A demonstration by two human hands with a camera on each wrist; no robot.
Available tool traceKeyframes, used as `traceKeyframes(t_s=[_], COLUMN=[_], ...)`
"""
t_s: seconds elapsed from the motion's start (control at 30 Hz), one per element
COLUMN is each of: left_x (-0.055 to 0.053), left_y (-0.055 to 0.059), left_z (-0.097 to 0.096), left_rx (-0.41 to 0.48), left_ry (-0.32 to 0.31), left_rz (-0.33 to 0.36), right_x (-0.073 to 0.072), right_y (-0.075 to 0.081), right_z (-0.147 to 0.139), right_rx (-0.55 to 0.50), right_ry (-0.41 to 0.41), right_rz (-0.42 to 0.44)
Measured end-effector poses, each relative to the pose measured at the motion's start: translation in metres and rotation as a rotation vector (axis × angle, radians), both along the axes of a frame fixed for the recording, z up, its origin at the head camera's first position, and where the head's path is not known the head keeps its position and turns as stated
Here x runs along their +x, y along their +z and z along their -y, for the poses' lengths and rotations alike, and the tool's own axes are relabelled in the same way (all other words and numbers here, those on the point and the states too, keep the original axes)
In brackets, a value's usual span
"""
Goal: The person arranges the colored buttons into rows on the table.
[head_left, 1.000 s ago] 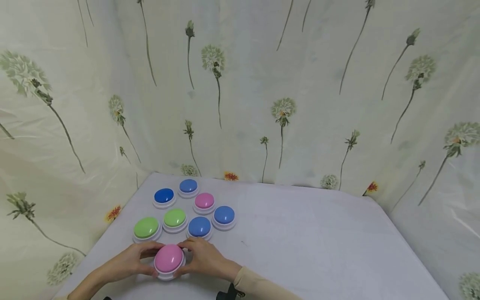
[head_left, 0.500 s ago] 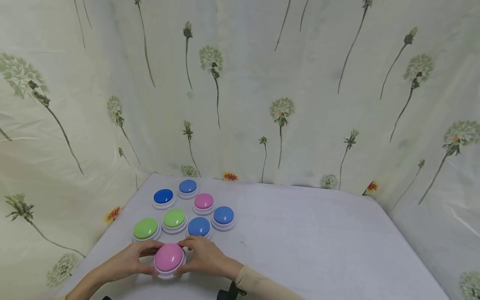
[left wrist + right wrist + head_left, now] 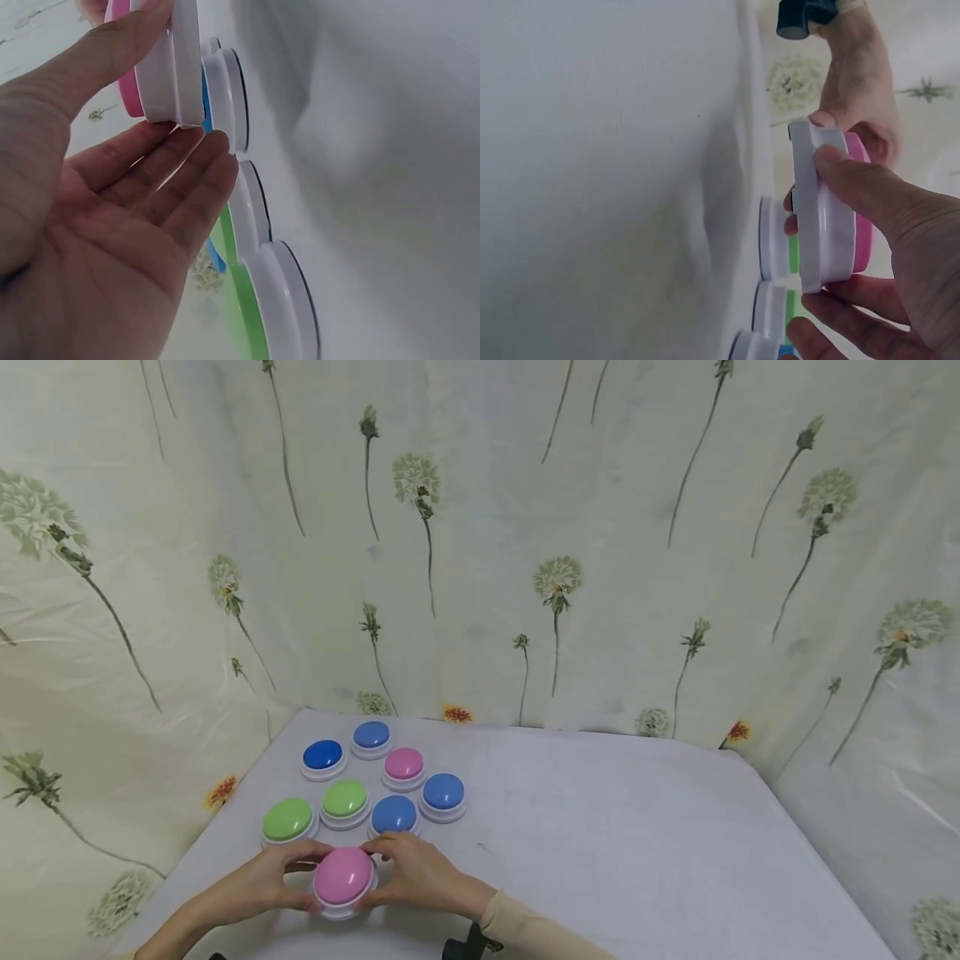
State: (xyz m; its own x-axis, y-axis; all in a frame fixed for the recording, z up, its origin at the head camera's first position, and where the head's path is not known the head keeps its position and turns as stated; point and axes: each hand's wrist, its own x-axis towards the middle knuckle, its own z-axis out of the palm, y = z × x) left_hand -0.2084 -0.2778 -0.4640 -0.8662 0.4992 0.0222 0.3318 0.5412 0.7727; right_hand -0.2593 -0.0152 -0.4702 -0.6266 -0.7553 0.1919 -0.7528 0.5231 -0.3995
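A pink dome push button [image 3: 342, 875] on a white round base is held between both hands above the near left part of the table. My left hand [image 3: 258, 885] grips its left side, thumb on the near edge and fingers at the far edge. On the opposite side my right hand [image 3: 423, 878] grips it the same way. In the left wrist view the white base [image 3: 171, 67] stands off from the tabletop, thumb on its wall. The right wrist view shows the button's base [image 3: 821, 217] between thumb and fingers, with a gap to the cloth.
Just beyond the hands stand two green buttons [image 3: 288, 819], several blue buttons [image 3: 393, 814] and another pink button [image 3: 404, 763]. They sit on a white-covered table [image 3: 600, 843]. A flower-printed curtain [image 3: 480, 527] hangs behind it. A black wrist camera mount [image 3: 465, 943] shows beside the right sleeve.
The head view has shifted slightly, so the scene slides a little left. Both hands keep hold of the pink button, which sits slightly farther right relative to the other buttons.
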Motion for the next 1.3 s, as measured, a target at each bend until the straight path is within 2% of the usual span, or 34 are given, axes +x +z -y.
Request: traceKeyframes(t_s=[0.27,0.37,0.6,0.8,1.03,1.3], left_x=[-0.005,-0.009,-0.019,-0.025,-0.036,-0.044], left_y=[0.012,0.014,0.018,0.020,0.022,0.027], left_z=[-0.023,-0.033,-0.062,-0.094,-0.136,-0.173], left_rx=[-0.022,-0.046,-0.065,-0.053,-0.037,-0.006], left_ry=[0.003,-0.003,-0.039,-0.092,-0.116,-0.146], left_rz=[-0.004,-0.029,-0.105,-0.135,-0.094,-0.068], right_x=[-0.002,-0.003,0.000,0.002,0.003,0.003], right_y=[0.007,0.009,0.019,0.018,0.018,0.020], right_z=[-0.024,-0.035,-0.067,-0.100,-0.141,-0.176], right_rx=[-0.032,-0.045,-0.064,-0.069,-0.095,-0.155], right_ry=[-0.026,-0.042,-0.087,-0.106,-0.135,-0.129], right_rz=[0.042,0.071,0.106,0.096,0.102,0.117])
